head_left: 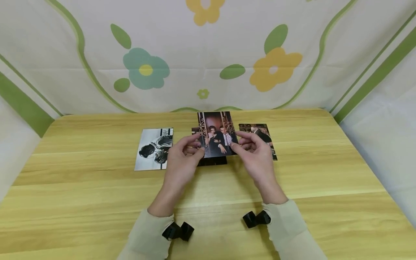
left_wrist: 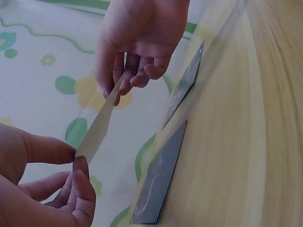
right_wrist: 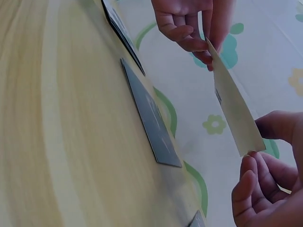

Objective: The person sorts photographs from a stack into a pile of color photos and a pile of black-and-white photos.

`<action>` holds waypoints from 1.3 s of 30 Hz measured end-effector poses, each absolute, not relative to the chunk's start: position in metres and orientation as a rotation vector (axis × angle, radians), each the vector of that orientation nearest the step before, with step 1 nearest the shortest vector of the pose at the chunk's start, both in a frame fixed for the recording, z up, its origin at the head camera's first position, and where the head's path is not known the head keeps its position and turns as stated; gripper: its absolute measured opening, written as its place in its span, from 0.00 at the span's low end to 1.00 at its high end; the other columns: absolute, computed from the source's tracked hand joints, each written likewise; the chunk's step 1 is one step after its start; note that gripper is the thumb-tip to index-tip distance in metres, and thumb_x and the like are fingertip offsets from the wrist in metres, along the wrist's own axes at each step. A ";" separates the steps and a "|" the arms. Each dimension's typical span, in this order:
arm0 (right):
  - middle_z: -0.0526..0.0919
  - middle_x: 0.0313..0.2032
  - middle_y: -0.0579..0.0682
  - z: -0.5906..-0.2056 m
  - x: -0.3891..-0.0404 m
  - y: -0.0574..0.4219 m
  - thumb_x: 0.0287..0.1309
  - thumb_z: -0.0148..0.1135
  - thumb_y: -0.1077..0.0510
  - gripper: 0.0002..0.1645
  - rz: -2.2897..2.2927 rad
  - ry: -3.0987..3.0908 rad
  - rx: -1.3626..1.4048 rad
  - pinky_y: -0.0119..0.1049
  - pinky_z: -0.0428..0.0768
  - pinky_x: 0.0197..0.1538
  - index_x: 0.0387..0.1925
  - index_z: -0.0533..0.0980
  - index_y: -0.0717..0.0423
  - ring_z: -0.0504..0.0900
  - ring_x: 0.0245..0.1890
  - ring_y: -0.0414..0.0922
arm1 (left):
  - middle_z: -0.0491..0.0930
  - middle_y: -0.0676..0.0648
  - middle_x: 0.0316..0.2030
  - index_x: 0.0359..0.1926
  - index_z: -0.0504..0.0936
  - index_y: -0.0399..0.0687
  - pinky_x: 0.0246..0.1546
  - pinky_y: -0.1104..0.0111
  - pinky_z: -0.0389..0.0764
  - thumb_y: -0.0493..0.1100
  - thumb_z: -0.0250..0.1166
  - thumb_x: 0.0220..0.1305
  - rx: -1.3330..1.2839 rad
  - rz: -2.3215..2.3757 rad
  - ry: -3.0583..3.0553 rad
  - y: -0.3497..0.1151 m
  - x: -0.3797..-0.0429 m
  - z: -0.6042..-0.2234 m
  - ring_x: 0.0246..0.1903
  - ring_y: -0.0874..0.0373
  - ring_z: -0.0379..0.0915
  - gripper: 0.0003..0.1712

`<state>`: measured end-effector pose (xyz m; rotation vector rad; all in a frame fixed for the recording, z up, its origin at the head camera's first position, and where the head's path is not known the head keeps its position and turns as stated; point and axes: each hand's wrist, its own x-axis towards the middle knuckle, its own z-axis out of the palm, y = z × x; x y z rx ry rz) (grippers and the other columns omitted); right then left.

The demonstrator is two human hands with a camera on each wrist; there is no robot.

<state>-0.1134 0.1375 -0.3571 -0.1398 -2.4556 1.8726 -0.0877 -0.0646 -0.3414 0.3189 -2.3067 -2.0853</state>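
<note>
Both hands hold up one photo card (head_left: pixel 216 141) by its side edges, picture side towards the head camera; it shows two people behind ornate ironwork. My left hand (head_left: pixel 183 159) pinches its left edge between thumb and fingers, and my right hand (head_left: pixel 256 157) pinches the right edge. In the right wrist view the pale back of the card (right_wrist: pixel 232 111) shows, slightly bowed. Behind and below it on the table lies a dark card (head_left: pixel 212 161), mostly hidden by the held one.
A black-and-white photo card (head_left: pixel 154 150) lies on the wooden table (head_left: pixel 81 180) at left. Another dark photo card (head_left: pixel 260 133) lies at right, partly behind the right hand. A flower-printed cloth (head_left: pixel 201 50) hangs along the table's back edge. Black wrist cameras sit on both sleeves.
</note>
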 end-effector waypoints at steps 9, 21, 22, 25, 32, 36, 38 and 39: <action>0.81 0.42 0.41 -0.352 -0.116 0.163 0.66 0.72 0.62 0.22 1.868 -2.351 -0.252 0.24 0.80 0.44 0.61 0.84 0.55 0.78 0.44 0.39 | 0.85 0.44 0.50 0.66 0.84 0.46 0.49 0.64 0.86 0.32 0.69 0.69 0.203 -2.045 -2.357 -0.031 -0.101 -0.330 0.47 0.52 0.82 0.26; 0.82 0.36 0.39 -0.348 -0.122 0.206 0.62 0.73 0.65 0.20 1.860 -2.137 -0.449 0.26 0.78 0.38 0.56 0.87 0.55 0.78 0.39 0.38 | 0.85 0.45 0.48 0.68 0.83 0.45 0.37 0.68 0.85 0.33 0.70 0.70 0.063 -2.066 -2.434 0.016 -0.116 -0.324 0.44 0.54 0.85 0.26; 0.82 0.36 0.40 -0.349 -0.123 0.208 0.62 0.74 0.66 0.20 1.872 -2.125 -0.464 0.26 0.78 0.38 0.56 0.87 0.55 0.78 0.39 0.38 | 0.85 0.45 0.48 0.68 0.83 0.45 0.37 0.69 0.85 0.33 0.70 0.70 0.066 -2.067 -2.439 0.018 -0.117 -0.324 0.44 0.55 0.85 0.26; 0.82 0.36 0.38 -0.351 -0.124 0.212 0.62 0.74 0.65 0.20 1.859 -2.159 -0.509 0.26 0.78 0.39 0.56 0.87 0.55 0.78 0.40 0.37 | 0.86 0.45 0.47 0.68 0.83 0.44 0.37 0.70 0.85 0.33 0.70 0.69 0.087 -2.058 -2.467 0.024 -0.121 -0.330 0.43 0.56 0.85 0.27; 0.81 0.38 0.34 -0.370 -0.129 0.223 0.66 0.74 0.59 0.26 1.754 -2.421 -0.616 0.25 0.79 0.41 0.65 0.84 0.52 0.77 0.43 0.35 | 0.86 0.44 0.46 0.69 0.82 0.40 0.44 0.67 0.86 0.32 0.67 0.72 0.098 -1.960 -2.581 0.035 -0.129 -0.357 0.42 0.56 0.84 0.26; 0.82 0.39 0.34 -0.379 -0.130 0.225 0.67 0.73 0.55 0.26 1.670 -2.531 -0.645 0.25 0.79 0.43 0.65 0.83 0.50 0.77 0.44 0.36 | 0.86 0.43 0.43 0.68 0.82 0.36 0.44 0.67 0.85 0.31 0.67 0.70 0.076 -1.900 -2.637 0.039 -0.132 -0.369 0.40 0.57 0.82 0.25; 0.82 0.40 0.36 -0.382 -0.130 0.226 0.67 0.73 0.55 0.25 1.602 -2.569 -0.644 0.25 0.78 0.42 0.64 0.84 0.50 0.77 0.44 0.37 | 0.86 0.44 0.42 0.67 0.82 0.35 0.42 0.68 0.85 0.31 0.67 0.69 0.060 -1.864 -2.669 0.041 -0.133 -0.373 0.38 0.58 0.81 0.26; 0.83 0.41 0.38 -0.383 -0.130 0.227 0.66 0.73 0.55 0.25 1.556 -2.592 -0.637 0.25 0.78 0.42 0.64 0.85 0.51 0.78 0.44 0.37 | 0.87 0.44 0.42 0.67 0.82 0.35 0.42 0.69 0.84 0.31 0.67 0.69 0.052 -1.841 -2.685 0.043 -0.134 -0.375 0.37 0.59 0.81 0.26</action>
